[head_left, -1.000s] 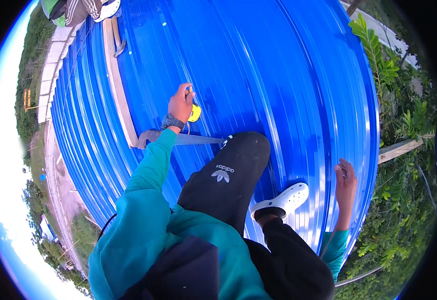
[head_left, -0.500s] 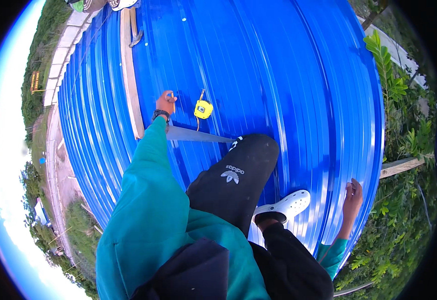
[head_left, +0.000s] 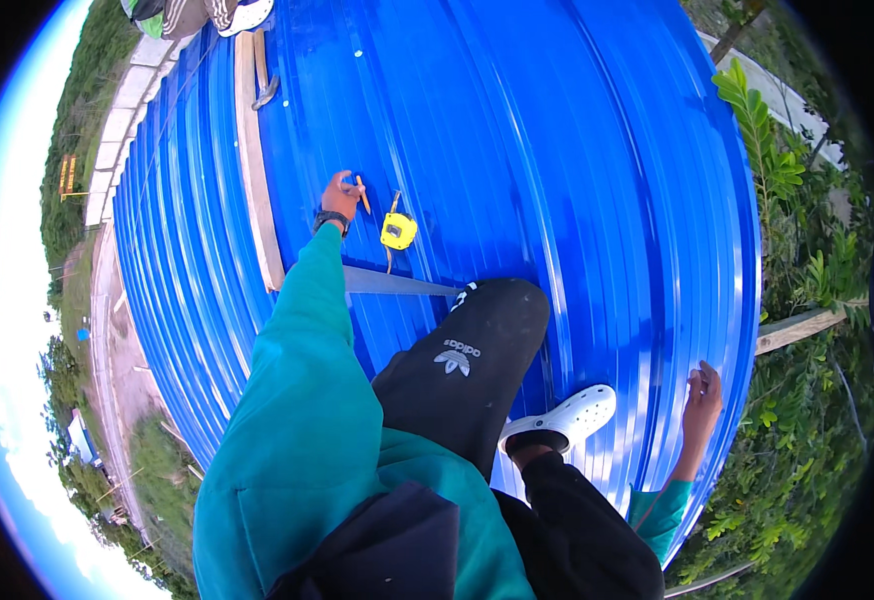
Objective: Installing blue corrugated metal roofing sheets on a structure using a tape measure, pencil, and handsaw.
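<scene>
R hand [head_left: 702, 400] half open, fingers loosely bent nr blue roof's [head_left: 597, 190] R edge, then saw blade [head_left: 397, 284] w/ ends hidden behind sleeve [head_left: 302, 310] & knee [head_left: 512, 312], yellow tape measure [head_left: 398, 231] just beyond, L hand [head_left: 341, 195] pinching orange pencil [head_left: 363, 197], open room far R, hammer [head_left: 267, 92] far L, co-worker [head_left: 187, 16] cut off.

Bright daylight, overexposed sky [head_left: 7, 260] at left, white glare on blue ribbed metal [head_left: 457, 130], fisheye-curved edges.
</scene>
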